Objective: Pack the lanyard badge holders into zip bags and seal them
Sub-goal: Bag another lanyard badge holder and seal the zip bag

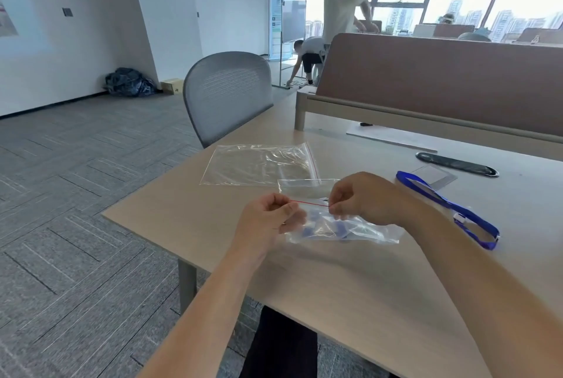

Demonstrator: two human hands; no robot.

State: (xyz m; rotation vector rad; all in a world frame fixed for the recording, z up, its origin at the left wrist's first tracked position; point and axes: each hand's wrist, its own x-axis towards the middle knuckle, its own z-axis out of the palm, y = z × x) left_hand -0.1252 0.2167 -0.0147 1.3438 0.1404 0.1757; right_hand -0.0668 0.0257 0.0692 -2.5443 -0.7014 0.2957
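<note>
A clear zip bag [344,229] with a red zip line lies on the wooden table [213,219], holding a blue lanyard badge holder. My left hand [268,219] pinches the left end of the zip strip. My right hand [362,197] pinches the strip's right end. The red line runs taut between the two hands. A second blue lanyard with a clear badge holder [447,207] lies loose to the right. An empty zip bag [259,164] lies flat behind my hands, with a smaller clear bag [304,187] overlapping its near corner.
A grey mesh chair [227,94] stands at the table's far left corner. A brown desk divider [441,85] runs along the back, with a black cable grommet [457,164] in front of it. Two people are in the background near the windows.
</note>
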